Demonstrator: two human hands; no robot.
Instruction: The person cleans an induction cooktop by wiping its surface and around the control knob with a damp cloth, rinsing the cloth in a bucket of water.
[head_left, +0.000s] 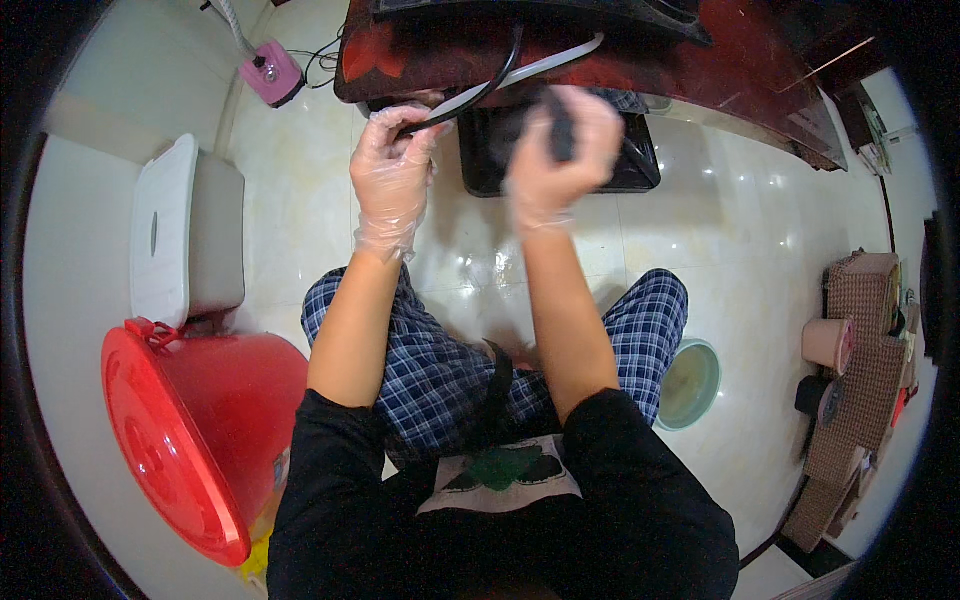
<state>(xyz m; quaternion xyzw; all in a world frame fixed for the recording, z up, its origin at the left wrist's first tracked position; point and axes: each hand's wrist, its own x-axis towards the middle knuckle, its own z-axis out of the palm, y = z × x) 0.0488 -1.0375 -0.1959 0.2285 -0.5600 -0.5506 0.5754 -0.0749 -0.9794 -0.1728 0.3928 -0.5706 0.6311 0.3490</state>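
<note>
My left hand (394, 169), in a clear thin plastic glove, pinches the ends of a black tube (504, 71) and a white tube (551, 61) together. Both tubes run up and right to a black appliance (540, 13) on the dark red table. My right hand (566, 154), gloved the same way and blurred, grips a black object (560, 127) whose kind I cannot tell. It is held to the right of the tube ends, above a black plastic tray (487, 161) on the floor beyond my knees.
The dark red table (750, 82) edge runs across the far side. At left stand a red lidded bucket (225, 397), a grey-white bin (217, 232) and a pink device (271, 73) with a hose. A pale green basin (690, 386) sits beside my right knee; a woven-covered shelf (862, 337) is far right.
</note>
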